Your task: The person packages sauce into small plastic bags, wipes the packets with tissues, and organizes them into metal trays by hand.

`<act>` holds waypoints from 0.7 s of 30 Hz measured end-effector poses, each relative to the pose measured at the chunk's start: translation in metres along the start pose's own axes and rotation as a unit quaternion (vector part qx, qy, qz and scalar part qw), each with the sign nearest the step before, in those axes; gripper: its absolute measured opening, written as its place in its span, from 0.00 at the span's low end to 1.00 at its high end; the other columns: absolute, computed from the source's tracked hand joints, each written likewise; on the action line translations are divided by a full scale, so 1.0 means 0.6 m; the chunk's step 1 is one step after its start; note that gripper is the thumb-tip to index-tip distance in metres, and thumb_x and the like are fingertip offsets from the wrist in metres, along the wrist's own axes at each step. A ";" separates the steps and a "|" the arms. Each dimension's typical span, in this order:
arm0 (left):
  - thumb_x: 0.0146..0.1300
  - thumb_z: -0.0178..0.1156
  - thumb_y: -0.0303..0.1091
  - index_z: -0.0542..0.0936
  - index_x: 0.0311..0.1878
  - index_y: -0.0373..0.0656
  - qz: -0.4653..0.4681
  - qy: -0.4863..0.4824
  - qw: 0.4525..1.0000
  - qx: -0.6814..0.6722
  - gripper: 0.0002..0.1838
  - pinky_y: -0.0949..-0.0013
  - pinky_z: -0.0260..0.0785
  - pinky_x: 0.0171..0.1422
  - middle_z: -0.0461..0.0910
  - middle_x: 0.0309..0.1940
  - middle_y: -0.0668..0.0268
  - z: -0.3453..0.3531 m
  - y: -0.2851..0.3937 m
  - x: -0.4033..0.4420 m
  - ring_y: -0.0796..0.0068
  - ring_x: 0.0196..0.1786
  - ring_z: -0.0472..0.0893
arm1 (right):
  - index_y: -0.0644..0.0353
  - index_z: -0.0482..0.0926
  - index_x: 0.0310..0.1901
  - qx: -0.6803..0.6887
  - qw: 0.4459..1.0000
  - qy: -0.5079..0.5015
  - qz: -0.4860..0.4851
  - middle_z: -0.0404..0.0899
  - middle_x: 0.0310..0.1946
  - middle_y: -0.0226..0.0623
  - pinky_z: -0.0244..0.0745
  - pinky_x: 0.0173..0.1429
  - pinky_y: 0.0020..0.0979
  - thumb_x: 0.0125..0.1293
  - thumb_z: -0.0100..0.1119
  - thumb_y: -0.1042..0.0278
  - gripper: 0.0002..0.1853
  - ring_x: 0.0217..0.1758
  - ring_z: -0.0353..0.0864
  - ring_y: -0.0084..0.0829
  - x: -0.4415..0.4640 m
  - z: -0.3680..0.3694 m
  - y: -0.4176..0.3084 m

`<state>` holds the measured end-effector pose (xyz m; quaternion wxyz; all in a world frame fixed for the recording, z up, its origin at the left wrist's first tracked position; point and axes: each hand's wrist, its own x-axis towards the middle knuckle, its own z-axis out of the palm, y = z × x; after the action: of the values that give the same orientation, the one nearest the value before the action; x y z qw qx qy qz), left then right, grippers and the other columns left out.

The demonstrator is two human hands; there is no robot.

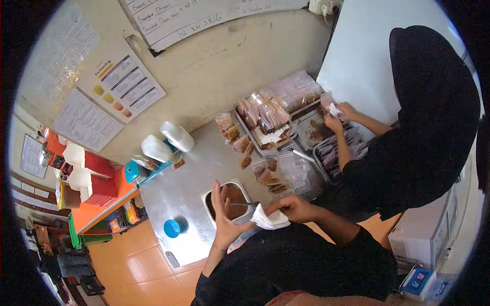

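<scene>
My left hand [225, 222] is raised with its fingers stretched and apart, in front of a steel pan [246, 187] of brown sauce [236, 196]. Its thumb reaches toward a folded white tissue [270, 218]; I cannot tell if they touch. Pinched fingers of my right hand [295, 208] grip that tissue at its right side. A metal utensil handle [241, 204] runs from the pan to behind the tissue; its far end is hidden. Small clear bags of brown sauce [275, 184] lie beyond my right hand.
At right, a co-worker in black [429, 112] holds something white over a tray [309, 130]. Another tray [259, 145] carries filled bags. A blue cup [172, 228] stands on the steel table [158, 196], and plastic containers [176, 136] stand by the wall.
</scene>
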<state>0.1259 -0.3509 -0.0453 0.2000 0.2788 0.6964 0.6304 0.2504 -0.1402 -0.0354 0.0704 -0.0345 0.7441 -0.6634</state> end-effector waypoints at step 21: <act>0.63 0.67 0.30 0.71 0.62 0.37 -0.194 0.064 0.944 -0.259 0.25 0.74 0.75 0.45 0.82 0.47 0.63 -0.005 0.002 0.045 0.77 0.42 0.82 | 0.67 0.74 0.56 0.305 0.947 0.089 -0.045 0.81 0.45 0.33 0.74 0.54 0.27 0.68 0.60 0.71 0.17 0.49 0.79 0.22 0.109 0.038 -0.038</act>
<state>0.1036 -0.3359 -0.0420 0.3391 0.0358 0.5607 0.7546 0.1885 -0.1749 -0.0194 -0.0186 0.0144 0.5067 -0.8618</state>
